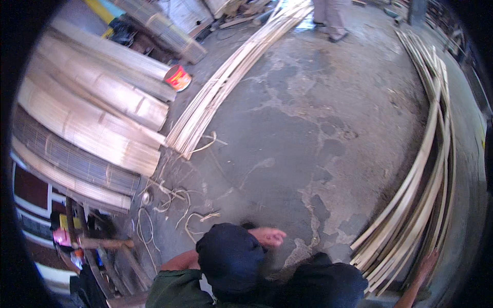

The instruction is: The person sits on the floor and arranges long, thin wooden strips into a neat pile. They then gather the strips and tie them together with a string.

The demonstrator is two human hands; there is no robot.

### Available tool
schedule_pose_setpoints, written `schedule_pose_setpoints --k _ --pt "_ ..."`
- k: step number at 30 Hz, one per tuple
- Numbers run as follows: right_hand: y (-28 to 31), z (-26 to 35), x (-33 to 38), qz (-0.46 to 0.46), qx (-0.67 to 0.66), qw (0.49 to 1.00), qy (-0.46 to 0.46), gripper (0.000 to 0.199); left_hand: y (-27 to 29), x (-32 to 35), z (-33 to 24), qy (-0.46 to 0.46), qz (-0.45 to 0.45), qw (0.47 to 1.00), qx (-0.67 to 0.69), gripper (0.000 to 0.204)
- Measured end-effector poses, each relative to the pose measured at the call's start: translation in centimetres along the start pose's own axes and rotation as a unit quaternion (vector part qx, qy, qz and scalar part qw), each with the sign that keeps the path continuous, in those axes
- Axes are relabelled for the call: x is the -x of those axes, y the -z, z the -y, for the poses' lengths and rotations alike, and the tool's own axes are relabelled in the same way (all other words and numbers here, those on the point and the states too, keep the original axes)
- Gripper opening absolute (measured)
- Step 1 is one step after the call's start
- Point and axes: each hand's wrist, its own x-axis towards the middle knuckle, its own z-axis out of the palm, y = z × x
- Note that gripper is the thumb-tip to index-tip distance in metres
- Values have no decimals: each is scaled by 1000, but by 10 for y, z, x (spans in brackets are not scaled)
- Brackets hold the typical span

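On the right, a long bundle of pale bamboo strips [431, 143] curves from the far floor to beside me. My right hand [428, 263] reaches to the outer side of its near end, and the fingers appear closed around some strips. My left arm, in a green sleeve, passes around my dark-clad left knee [231, 256], which hides part of the forearm. Beyond that knee, my left hand [269, 237] is loosely closed above the grey floor, with nothing visible in it. My other dark knee [328, 280] lies between the left hand and the strips.
A second bundle of strips [231, 77] stretches away at centre left. Rolled bamboo mats [92, 118] and a red tub [177, 78] are at left. Loose cord-like strips [174, 197] lie nearer, beside a wooden frame [108, 246]. A person [333, 18] stands at the far end.
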Motion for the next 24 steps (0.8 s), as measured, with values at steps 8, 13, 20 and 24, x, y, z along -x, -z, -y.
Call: schedule_pose_setpoints --k 8,13,20,24 --pt "76 126 29 -67 -139 959 237 44 246 81 -21 42 -588 703 -399 56" --pt "99 183 42 48 -148 966 207 44 388 138 17 189 -707 493 -470 69" --pt "152 252 40 30 -117 932 342 30 421 123 9 260 -629 544 -490 60" --pt "190 339 42 52 -182 934 303 30 343 96 -22 221 -564 614 -507 49"
